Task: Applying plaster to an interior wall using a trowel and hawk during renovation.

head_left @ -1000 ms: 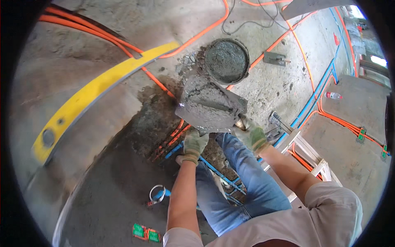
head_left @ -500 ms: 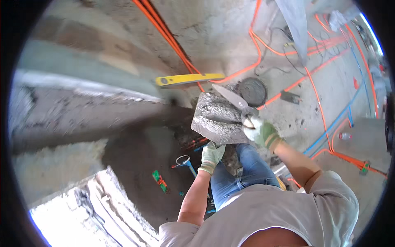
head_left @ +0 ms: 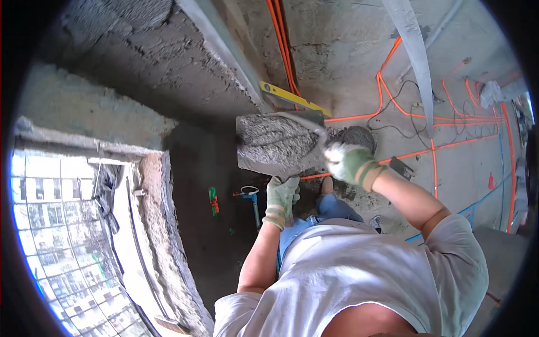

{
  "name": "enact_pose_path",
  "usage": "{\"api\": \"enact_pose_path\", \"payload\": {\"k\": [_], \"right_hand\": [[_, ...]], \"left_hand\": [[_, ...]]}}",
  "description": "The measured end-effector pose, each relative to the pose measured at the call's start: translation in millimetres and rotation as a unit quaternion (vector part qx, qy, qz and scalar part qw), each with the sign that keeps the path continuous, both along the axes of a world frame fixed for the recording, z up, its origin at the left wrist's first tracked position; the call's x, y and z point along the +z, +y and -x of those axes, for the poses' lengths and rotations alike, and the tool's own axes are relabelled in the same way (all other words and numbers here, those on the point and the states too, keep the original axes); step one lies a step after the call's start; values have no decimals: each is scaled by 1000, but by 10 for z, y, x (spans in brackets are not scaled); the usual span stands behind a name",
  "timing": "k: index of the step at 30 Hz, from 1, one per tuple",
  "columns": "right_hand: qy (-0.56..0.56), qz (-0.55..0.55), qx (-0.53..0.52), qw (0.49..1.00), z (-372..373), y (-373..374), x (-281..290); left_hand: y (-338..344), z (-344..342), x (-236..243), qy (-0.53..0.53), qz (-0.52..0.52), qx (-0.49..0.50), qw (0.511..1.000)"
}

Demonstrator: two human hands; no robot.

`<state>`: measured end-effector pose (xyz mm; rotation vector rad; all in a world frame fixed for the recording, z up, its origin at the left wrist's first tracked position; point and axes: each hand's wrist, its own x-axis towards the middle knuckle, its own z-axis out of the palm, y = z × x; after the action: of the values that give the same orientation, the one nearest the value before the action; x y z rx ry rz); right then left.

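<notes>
My left hand, in a pale glove with a green tint, is closed under a flat mortar board and holds it up level in front of me. A thick heap of wet grey mortar covers most of the board, with a groove across it. My right hand, gloved and blurred, is closed around the handle of a trowel. The trowel's blade lies along the far right edge of the mortar. Under the board, a round bucket of mortar is partly hidden by the right hand.
A wall with fresh rough plaster rises at the left, above a meshed window opening. A yellow spirit level leans behind the board. Orange conduits cross floor and wall. A blue pipe stands near my left hand.
I have turned toward the wall, and the window has come further into view. The loaded board has shifted left and up, and the trowel has moved along with it over the mortar.
</notes>
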<state>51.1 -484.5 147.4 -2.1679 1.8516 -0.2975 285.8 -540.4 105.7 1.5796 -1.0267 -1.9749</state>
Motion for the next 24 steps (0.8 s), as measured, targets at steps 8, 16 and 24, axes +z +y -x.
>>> {"api": "enact_pose_path", "payload": {"k": [8, 16, 24], "right_hand": [[19, 318, 36, 947, -173, -200, 523], [123, 314, 67, 939, -536, -770, 876], [134, 448, -10, 884, -1485, -1212, 1170]], "left_hand": [[-348, -626, 736, 35, 15, 16, 999], [-806, -1482, 1542, 32, 94, -104, 990], [-1129, -2176, 1733, 44, 131, -122, 983]]}}
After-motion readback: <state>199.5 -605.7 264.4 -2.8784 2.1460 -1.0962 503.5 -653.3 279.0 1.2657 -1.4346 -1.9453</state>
